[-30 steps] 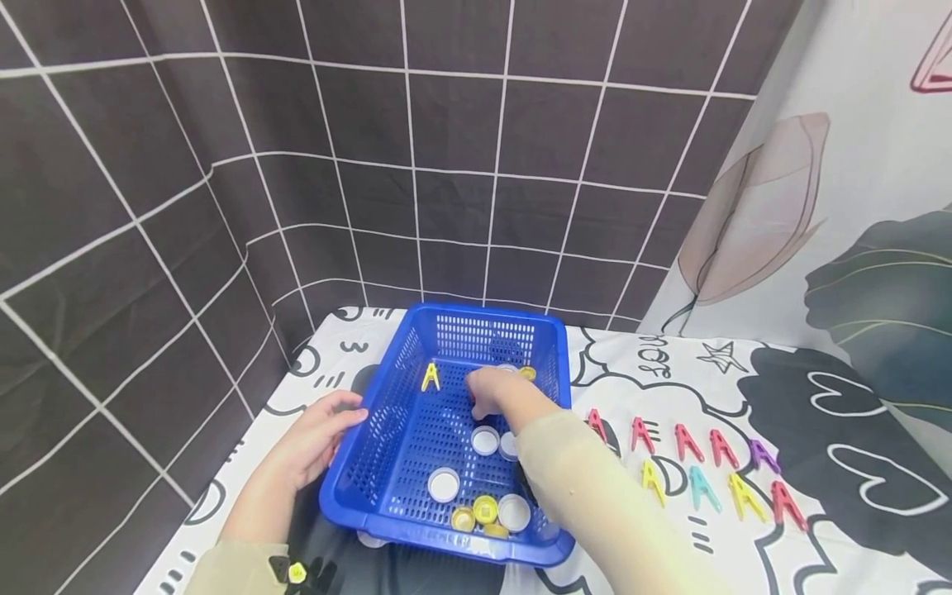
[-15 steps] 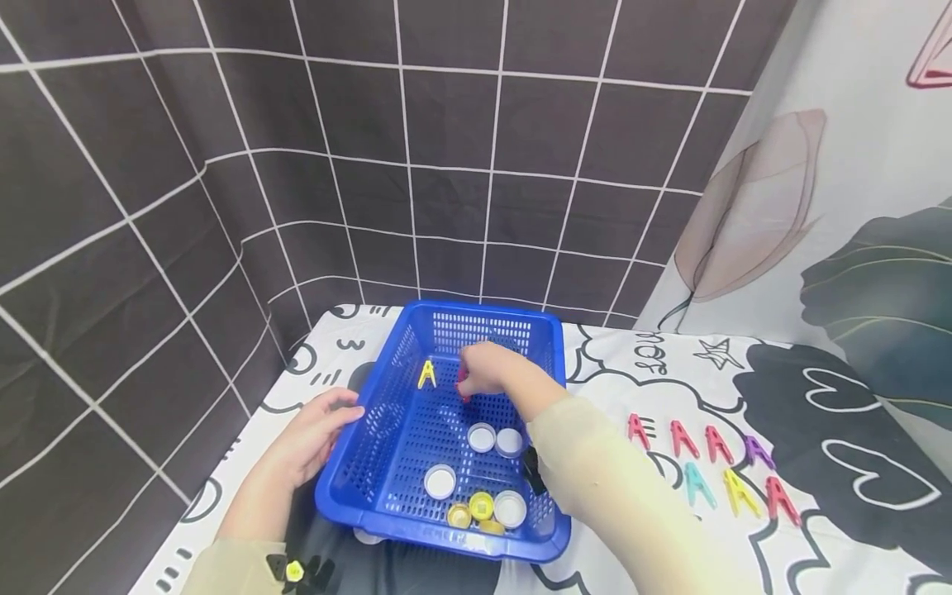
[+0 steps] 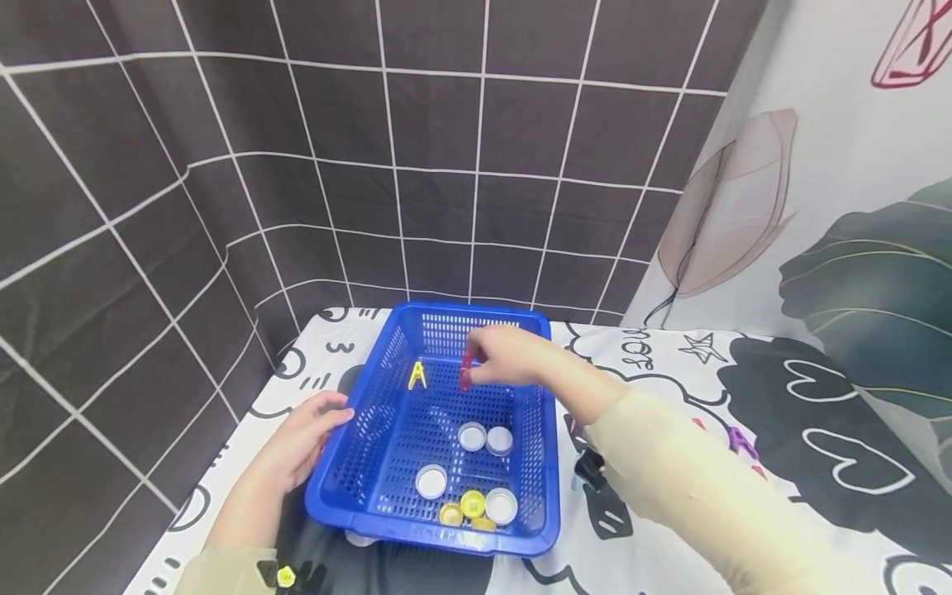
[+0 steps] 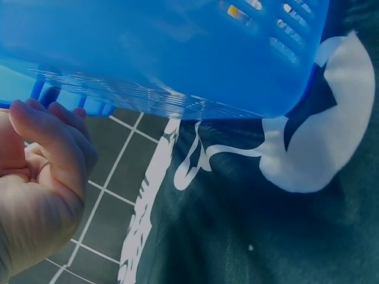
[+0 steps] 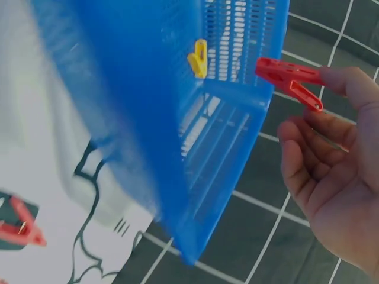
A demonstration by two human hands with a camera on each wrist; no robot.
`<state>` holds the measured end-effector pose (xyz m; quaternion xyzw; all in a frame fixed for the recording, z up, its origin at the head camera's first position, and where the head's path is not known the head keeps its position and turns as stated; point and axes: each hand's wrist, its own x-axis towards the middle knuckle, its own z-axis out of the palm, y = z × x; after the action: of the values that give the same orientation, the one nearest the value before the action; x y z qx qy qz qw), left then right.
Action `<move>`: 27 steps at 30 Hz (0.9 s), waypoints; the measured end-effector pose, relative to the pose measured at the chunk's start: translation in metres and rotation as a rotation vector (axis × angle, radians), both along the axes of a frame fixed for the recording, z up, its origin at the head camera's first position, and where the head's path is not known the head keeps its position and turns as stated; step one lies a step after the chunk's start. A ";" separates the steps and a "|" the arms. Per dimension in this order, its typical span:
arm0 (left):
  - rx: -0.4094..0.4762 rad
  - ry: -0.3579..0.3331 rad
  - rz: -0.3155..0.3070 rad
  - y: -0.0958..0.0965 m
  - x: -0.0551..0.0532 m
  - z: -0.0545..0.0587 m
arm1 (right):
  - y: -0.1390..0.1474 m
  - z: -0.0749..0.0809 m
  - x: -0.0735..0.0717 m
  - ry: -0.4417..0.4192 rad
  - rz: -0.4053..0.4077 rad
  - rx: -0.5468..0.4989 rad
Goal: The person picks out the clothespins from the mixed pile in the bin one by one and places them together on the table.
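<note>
Between the thumb and fingertips of my right hand (image 3: 513, 355) a red clothespin (image 5: 290, 76) is pinched, held over the far part of the blue basket (image 3: 394, 531). The right wrist view shows the pin's nose pointing away from the hand. My left hand (image 3: 308, 434) holds the basket's left rim, fingers curled at the edge. Inside the basket, a yellow clothespin (image 3: 417, 376) leans near the far left side. White caps (image 3: 431, 482) and yellow caps (image 3: 472, 503) lie on the basket's floor toward the middle and front.
On the patterned cloth to the right, a purple clothespin (image 3: 741, 442) shows past the right sleeve (image 3: 692, 487), which hides most of the others there. A red clothespin (image 5: 18, 228) appears in the right wrist view. The dark gridded curtain (image 3: 439, 207) stands behind the basket.
My right hand has risen from the basket's floor with the red clothespin, and the forearm has swung right over the clothespins on the cloth. My left hand stays at the rim.
</note>
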<state>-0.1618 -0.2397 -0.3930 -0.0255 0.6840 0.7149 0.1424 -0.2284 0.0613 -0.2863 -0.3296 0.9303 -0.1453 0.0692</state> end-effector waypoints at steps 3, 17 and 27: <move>0.005 -0.001 -0.008 -0.001 0.000 0.000 | 0.017 0.001 0.006 0.010 -0.030 -0.021; -0.004 0.004 -0.020 -0.002 -0.001 -0.002 | 0.091 -0.006 0.033 -0.011 -0.189 -0.242; 0.000 0.010 -0.022 -0.002 0.000 -0.002 | 0.131 -0.022 0.068 0.030 -0.306 -0.359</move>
<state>-0.1621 -0.2414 -0.3947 -0.0145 0.6849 0.7136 0.1468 -0.1606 0.1923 -0.3087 -0.1940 0.9295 -0.3125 -0.0271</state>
